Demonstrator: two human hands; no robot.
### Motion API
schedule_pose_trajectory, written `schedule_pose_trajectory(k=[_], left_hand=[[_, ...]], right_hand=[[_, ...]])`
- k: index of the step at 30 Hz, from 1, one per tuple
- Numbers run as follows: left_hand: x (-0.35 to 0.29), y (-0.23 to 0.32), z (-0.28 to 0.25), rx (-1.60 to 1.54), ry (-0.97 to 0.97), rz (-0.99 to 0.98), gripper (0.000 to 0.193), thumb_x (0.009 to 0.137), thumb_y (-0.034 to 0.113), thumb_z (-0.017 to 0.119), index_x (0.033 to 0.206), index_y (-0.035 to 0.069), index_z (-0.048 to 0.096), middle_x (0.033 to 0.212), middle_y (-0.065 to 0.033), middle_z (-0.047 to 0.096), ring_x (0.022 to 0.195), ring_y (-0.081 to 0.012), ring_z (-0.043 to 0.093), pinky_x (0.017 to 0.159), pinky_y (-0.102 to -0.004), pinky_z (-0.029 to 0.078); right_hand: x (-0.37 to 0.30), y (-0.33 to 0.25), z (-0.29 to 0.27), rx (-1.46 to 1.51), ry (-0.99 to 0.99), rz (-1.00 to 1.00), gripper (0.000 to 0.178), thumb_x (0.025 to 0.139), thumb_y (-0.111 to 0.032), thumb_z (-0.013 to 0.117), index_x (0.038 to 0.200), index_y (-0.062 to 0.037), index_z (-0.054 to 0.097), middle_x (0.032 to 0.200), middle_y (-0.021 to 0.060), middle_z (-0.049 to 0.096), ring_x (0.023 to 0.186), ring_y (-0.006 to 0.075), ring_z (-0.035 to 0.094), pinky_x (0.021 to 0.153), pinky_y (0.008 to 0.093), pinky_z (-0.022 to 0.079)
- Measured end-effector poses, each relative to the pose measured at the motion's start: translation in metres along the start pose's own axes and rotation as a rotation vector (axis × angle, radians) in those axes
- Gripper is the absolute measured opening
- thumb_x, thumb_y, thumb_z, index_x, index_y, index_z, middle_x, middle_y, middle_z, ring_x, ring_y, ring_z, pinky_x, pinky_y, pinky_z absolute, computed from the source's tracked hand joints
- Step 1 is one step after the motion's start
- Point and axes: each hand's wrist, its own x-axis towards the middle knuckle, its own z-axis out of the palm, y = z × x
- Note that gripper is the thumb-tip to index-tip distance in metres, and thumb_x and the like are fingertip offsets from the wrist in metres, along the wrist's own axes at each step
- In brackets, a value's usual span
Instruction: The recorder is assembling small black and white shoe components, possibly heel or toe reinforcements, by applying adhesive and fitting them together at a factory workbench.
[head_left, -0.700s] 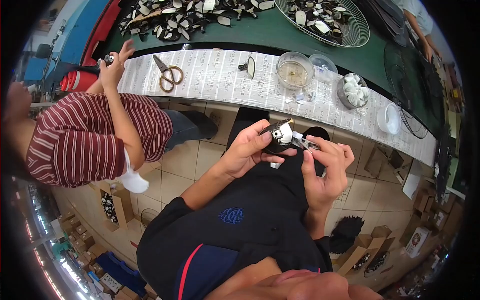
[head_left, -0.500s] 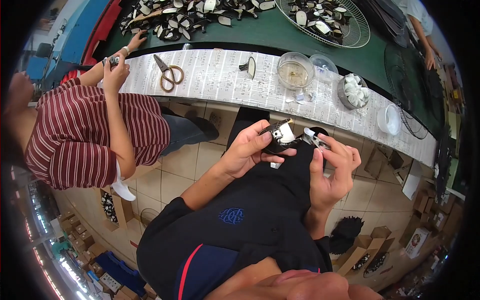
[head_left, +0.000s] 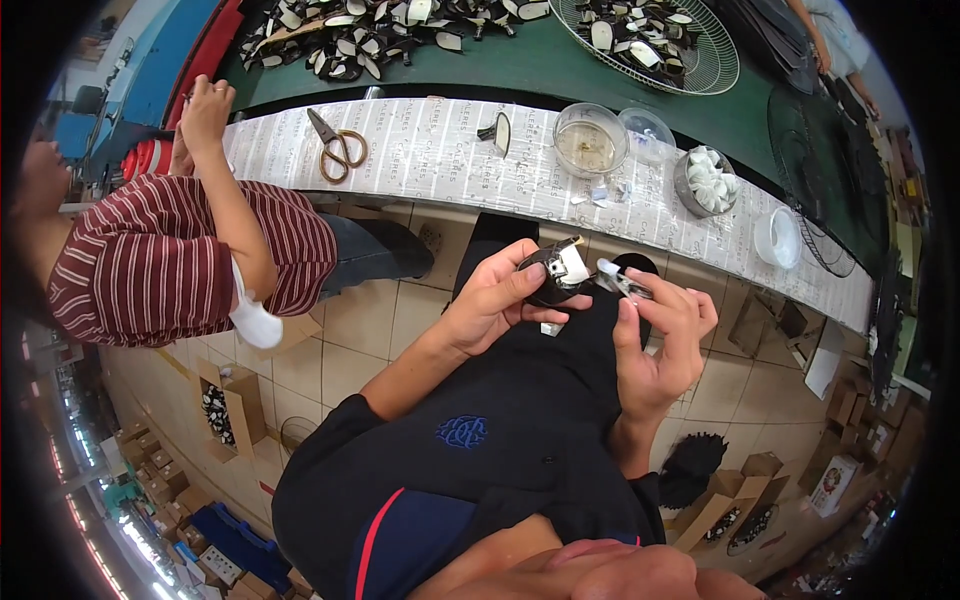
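Observation:
Held over my lap, a glossy black shoe heel piece with a white face is gripped by my left hand, thumb pressed on its side. My right hand pinches a small silver metal clip with a whitish tip between thumb and fingers. That tip is close to the right side of the heel piece; whether they touch I cannot tell. A small pale bit shows below my left fingers. On the bench ahead lies another black heel piece with a cream face.
The paper-covered bench carries scissors, a clear bowl of liquid, a tub of white cotton wads and a plastic cup. Beyond are a heap of heel pieces and a wire basket. A co-worker stands left.
My right hand has brought the clip slightly left, nearer the heel piece, while my left hand stays in place. The co-worker on the left has drawn an arm back from the heap.

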Motion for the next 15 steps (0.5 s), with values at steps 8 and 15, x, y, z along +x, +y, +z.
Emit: schedule_pose_trajectory(k=[8, 15], left_hand=[[0.001, 0.002, 0.006, -0.002, 0.001, -0.017, 0.023, 0.099, 0.026, 0.053, 0.106, 0.005, 0.049, 0.117, -0.0163, 0.061, 0.107, -0.0321, 0.064, 0.083, -0.0355, 0.059], [0.0, 0.006, -0.007, -0.034, 0.013, -0.004, 0.02, 0.099, 0.024, 0.053, 0.104, 0.005, 0.048, 0.119, -0.0173, 0.061, 0.108, -0.0319, 0.064, 0.083, -0.0359, 0.059]], right_hand=[[0.001, 0.001, 0.0, 0.003, -0.017, 0.012, 0.016, 0.079, -0.001, 0.071, 0.088, -0.0046, 0.059, 0.096, 0.0106, 0.071, 0.086, 0.0213, 0.064, 0.092, 0.0382, 0.037], [0.004, 0.001, 0.014, 0.14, -0.036, 0.024, 0.017, 0.078, -0.001, 0.071, 0.091, -0.005, 0.059, 0.099, 0.0112, 0.07, 0.084, 0.0223, 0.062, 0.09, 0.0385, 0.037]])
